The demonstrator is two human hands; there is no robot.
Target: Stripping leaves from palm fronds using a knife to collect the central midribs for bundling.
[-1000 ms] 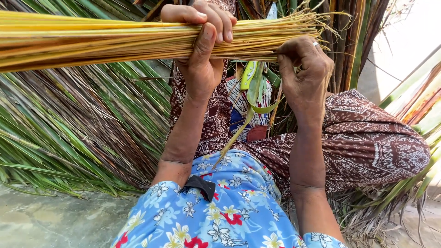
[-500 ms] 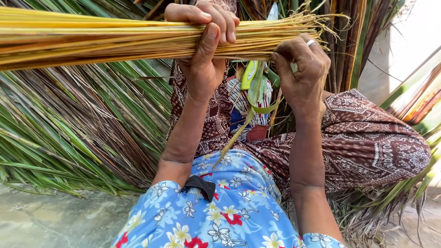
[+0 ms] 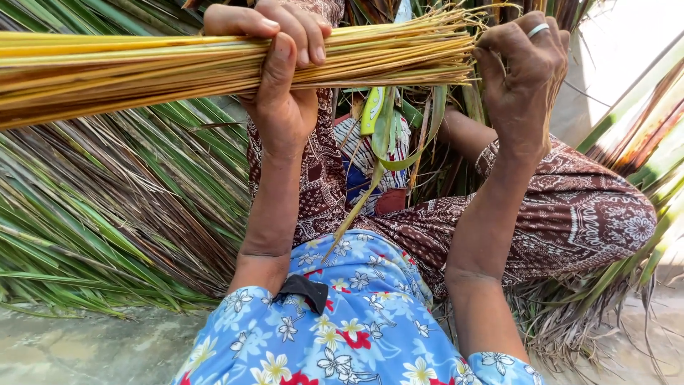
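**Two hands on a bundle of yellow sticks**

Head view: The left hand (image 3: 281, 64) is wrapped tight around a fat bundle of thin yellow sticks (image 3: 142, 64). The bundle lies flat across the top, from far left to the middle. The right hand (image 3: 524, 75), with a ring (image 3: 538, 30), is cupped against the bundle's right end, fingers curled. Green palm leaves (image 3: 107, 214) lie below on the left. A green leaf strip (image 3: 388, 135) hangs between the arms.

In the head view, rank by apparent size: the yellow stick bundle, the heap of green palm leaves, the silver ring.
1. Heap of green palm leaves, covering most of the left side.
2. Yellow stick bundle, gripped by the left hand; nearness enlarges it.
3. Silver ring on the right hand.
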